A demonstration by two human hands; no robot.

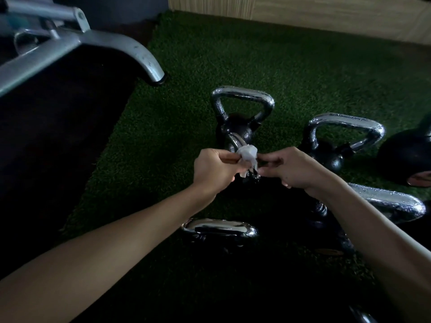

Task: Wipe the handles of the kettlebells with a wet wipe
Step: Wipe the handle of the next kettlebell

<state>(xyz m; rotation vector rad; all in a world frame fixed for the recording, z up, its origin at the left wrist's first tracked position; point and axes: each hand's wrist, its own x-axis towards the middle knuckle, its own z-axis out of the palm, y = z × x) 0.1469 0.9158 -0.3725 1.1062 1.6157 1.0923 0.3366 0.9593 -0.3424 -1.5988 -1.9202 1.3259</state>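
Pinching the wipe (247, 153) onto a small chrome handle (236, 139) at frame centre, the left hand (213, 169) holds it tight for scrubbing; the right hand (293, 170) curls in beside, likely steadying, though what it grips cannot be told.

Left hand (213, 167) and right hand (297, 170) meet out front, fingers curled.

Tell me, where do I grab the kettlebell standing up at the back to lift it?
On the back kettlebell, grab the handle's top bar, coming down from above. It stands upright on the turf with the loop open, so you can wrap right around the bar. Its round body offers no hold. The bar looks wet, so squeeze firmly.
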